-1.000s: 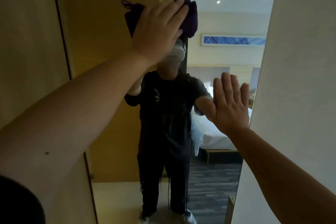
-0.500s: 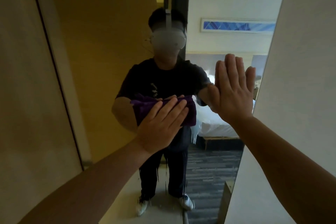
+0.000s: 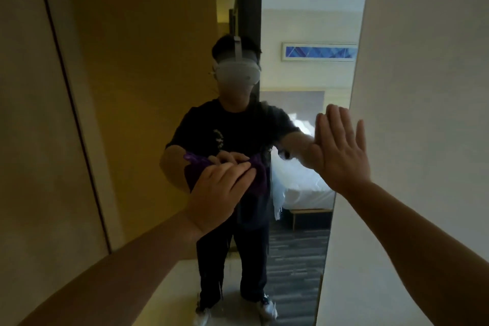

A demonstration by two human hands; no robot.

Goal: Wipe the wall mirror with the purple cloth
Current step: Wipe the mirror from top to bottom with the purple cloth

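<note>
Two hands meet the wall mirror (image 3: 148, 114). Left hand (image 3: 219, 190), fingers nearly straight, presses the purple cloth (image 3: 260, 176) against the glass at mid-height; cloth lies directly beneath its fingers, long axis horizontal. Right hand (image 3: 341, 151) braces flat, fingers extended, beside the mirror's right edge.

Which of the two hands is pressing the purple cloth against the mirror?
The left hand: its fingers lie over the purple cloth on the mirror. The right hand is flat, fingers straight, with no cloth, at the mirror's right edge.
</note>
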